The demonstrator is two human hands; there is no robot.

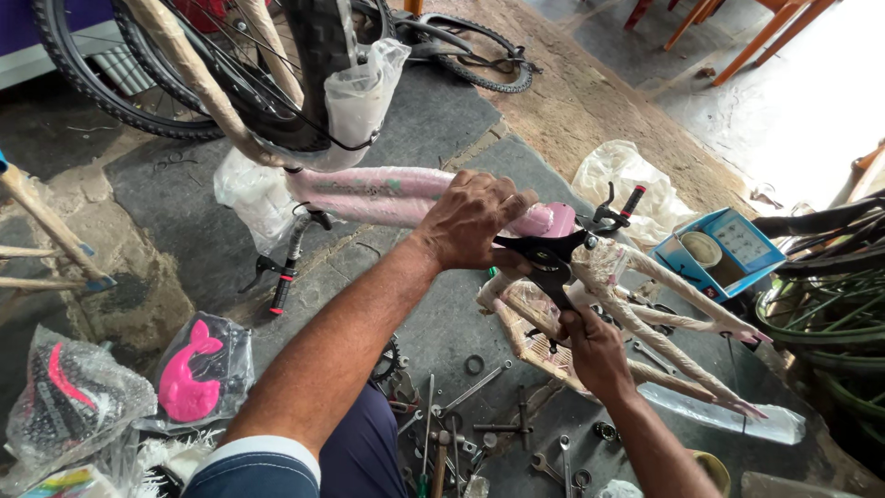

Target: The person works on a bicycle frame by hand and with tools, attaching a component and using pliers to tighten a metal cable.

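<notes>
A small pink bicycle frame [378, 195] lies upside down on the floor, its tubes partly wrapped in plastic and paper. My left hand [472, 221] grips the frame tube near the pink end, above a black bracket [544, 255]. My right hand [590, 343] holds the lower end of that black part beside the paper-wrapped fork legs [673, 318]. The handlebar with a black and red grip [282, 288] rests on the floor to the left.
Wrenches and loose parts [479, 429] are scattered on the floor by my knee. A bagged pink piece [189, 373] lies left. A blue open box [721, 251] sits right, beside green wheels [830, 309]. Bicycle tyres [138, 92] stand behind.
</notes>
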